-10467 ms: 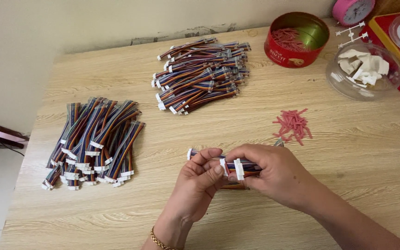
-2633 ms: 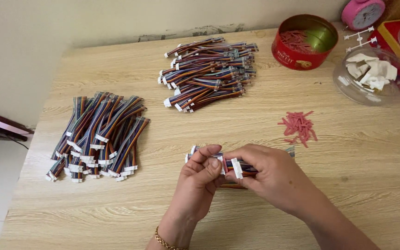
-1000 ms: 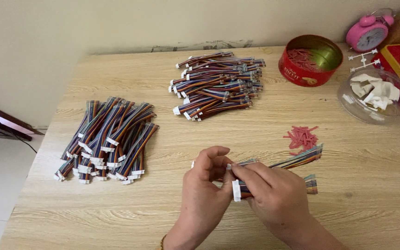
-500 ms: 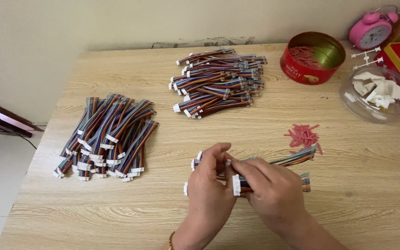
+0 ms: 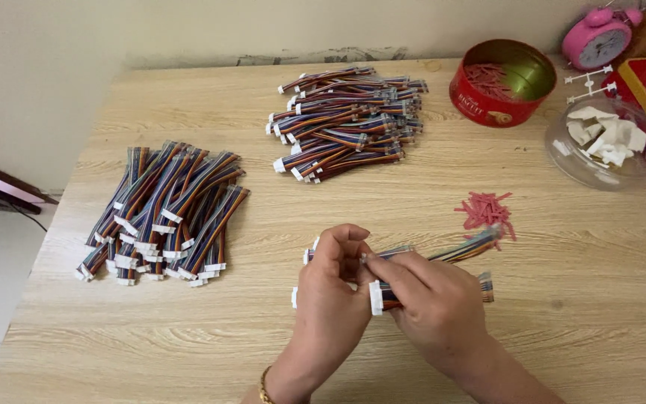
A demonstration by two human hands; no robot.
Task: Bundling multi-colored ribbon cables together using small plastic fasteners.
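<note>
Since half a second ago, both hands are sitting slightly lower in the frame. Left hand (image 5: 330,299) and right hand (image 5: 431,303) are pressing together, clamping a bundle of multicoloured ribbon cables with white connectors (image 5: 457,251) at lower centre; its long axis is running left to right, tilting up toward the right. Light wooden worktop (image 5: 577,314) is carrying everything, beside a cream wall (image 5: 188,26).
</note>
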